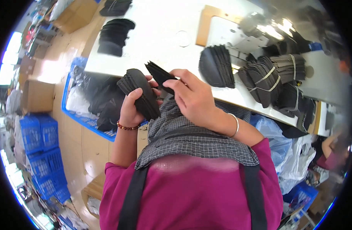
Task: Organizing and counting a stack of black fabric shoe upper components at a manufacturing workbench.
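Note:
My left hand (133, 105) is closed round a thick stack of black curved fabric pieces (142, 94), thumb across its near face. Beside it, my right hand (193, 97) pinches a thinner bunch of black fabric pieces (157, 75), whose pointed ends fan out toward the upper left. Both bunches are held over my lap, just off the near edge of the white table (160, 46). Fingers of the left hand show behind its stack, close to the right hand's bunch. Whether the two bunches touch I cannot tell.
More black stacks lie on the table: one at the left (115, 37), another right of centre (217, 66). Tied bundles (263, 78) sit near a sewing machine (256, 28). Below the table's left end stands a blue basket (68, 96) with bags. Blue crates (43, 153) are stacked at far left.

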Available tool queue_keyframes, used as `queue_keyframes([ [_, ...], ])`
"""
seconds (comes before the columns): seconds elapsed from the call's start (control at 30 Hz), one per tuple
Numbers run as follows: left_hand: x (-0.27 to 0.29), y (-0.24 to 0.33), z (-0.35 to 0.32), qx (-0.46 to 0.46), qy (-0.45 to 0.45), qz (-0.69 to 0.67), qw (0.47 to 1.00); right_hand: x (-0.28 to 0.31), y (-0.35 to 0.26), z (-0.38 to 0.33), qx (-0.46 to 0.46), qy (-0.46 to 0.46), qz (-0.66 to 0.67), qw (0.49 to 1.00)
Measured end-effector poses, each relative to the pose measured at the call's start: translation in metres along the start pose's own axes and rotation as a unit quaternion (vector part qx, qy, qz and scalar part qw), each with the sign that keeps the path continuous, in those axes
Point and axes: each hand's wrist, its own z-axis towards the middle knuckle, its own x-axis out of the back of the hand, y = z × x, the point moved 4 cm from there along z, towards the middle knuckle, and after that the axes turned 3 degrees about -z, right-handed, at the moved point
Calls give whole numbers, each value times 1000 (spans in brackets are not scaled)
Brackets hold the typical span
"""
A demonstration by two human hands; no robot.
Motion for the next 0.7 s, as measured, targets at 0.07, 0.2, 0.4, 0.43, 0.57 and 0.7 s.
queue_keyframes([
  [0.07, 26, 9, -15, 32, 19, -19, 999, -10, -2, 1, -2, -29, 2, 1000],
  [0.2, 63, 12, -44, 105, 65, -45, 991, -42, -2, -10, -8, -92, 83, 992],
  [0.4, 84, 10, -59, 80, 140, -58, 985, -74, -8, -22, -16, -143, 83, 986],
  [0.43, 93, 8, -61, 81, 140, -59, 985, -75, -10, -22, -12, -140, 88, 986],
  [0.57, 107, 2, -64, 104, 136, -77, 982, -83, -14, -25, 3, -156, 102, 983],
  [0.7, 69, 14, -60, 57, 74, -138, 986, -113, 2, -46, -1, -184, 106, 977],
])
